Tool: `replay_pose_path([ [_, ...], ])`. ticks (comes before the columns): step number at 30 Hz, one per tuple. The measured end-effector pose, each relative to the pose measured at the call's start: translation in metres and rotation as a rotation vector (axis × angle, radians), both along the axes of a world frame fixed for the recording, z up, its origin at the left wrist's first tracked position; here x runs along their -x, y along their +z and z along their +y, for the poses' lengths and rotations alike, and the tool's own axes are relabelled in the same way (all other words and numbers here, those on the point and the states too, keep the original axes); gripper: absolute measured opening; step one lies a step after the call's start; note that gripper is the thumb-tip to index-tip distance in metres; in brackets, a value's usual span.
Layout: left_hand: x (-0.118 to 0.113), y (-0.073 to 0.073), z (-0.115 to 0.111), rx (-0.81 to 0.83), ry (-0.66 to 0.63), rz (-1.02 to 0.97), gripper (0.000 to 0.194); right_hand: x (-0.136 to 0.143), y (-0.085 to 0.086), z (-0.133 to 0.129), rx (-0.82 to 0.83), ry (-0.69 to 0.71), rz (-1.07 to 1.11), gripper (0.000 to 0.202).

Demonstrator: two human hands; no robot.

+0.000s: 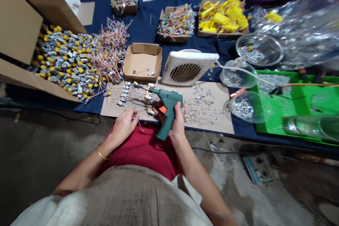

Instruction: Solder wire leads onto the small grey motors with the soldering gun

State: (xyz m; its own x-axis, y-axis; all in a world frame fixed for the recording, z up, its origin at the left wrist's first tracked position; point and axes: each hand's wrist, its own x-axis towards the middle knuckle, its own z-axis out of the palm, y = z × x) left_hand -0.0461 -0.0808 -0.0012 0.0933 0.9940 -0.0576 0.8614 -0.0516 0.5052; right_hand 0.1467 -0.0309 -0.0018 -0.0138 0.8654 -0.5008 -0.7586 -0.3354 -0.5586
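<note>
My right hand (178, 122) is wrapped round the handle of a green soldering gun (169, 104) with an orange trigger. Its thin metal tip points left over a brown cardboard sheet (225, 106). Beside it, at the table's front edge, my left hand (124, 125) pinches thin wires (140, 123) whose ends hang past the fingers. Small silver motors (124, 93) stand in a row just beyond my left hand. Another motor with a yellow end (151, 112) lies between my hands, partly covered by the right fingers.
A white vented fan box (189, 67) stands behind the gun, near a shallow cardboard tray (143, 56). Many motors fill a large carton (16, 24) at left. Metal bits lie scattered at right, before bowls and green trays (275, 113). A cable (217, 152) runs below the table edge.
</note>
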Motion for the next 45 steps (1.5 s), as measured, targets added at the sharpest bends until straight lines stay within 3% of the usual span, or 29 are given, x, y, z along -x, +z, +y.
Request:
replay_pose_path([
  [9, 0.0, 0.002, 0.016, 0.041, 0.077, -0.189, 0.028, -0.001, 0.001, -0.019, 0.023, -0.064, 0.05, 0.044],
  [13, -0.009, 0.004, 0.015, 0.02, 0.102, -0.071, 0.042, 0.001, 0.001, -0.025, 0.028, -0.084, 0.067, 0.047],
  [18, -0.011, 0.002, 0.015, 0.033, 0.1, -0.047, 0.037, 0.001, 0.0, -0.028, 0.08, -0.097, 0.05, 0.052],
  [25, -0.007, -0.003, 0.02, 0.038, 0.157, -0.421, 0.032, 0.005, -0.002, -0.031, 0.079, -0.104, 0.101, 0.047],
  [29, -0.013, 0.001, 0.033, 0.141, 0.175, -0.689, 0.032, 0.011, -0.004, -0.036, 0.056, -0.158, 0.165, 0.043],
  [34, -0.027, 0.01, 0.064, 0.292, 0.065, -0.786, 0.031, 0.007, 0.005, -0.039, 0.037, -0.224, 0.215, 0.043],
  [39, -0.045, 0.02, 0.09, 0.461, -0.24, -0.679, 0.029, -0.026, 0.018, -0.041, -0.036, -0.358, 0.117, 0.042],
  [41, -0.051, 0.022, 0.095, 0.395, -0.362, -0.504, 0.024, -0.037, 0.019, -0.041, -0.041, -0.379, 0.074, 0.044],
  [45, -0.053, 0.021, 0.084, -0.022, -0.455, -0.18, 0.029, -0.047, 0.011, -0.036, -0.006, -0.416, 0.023, 0.046],
])
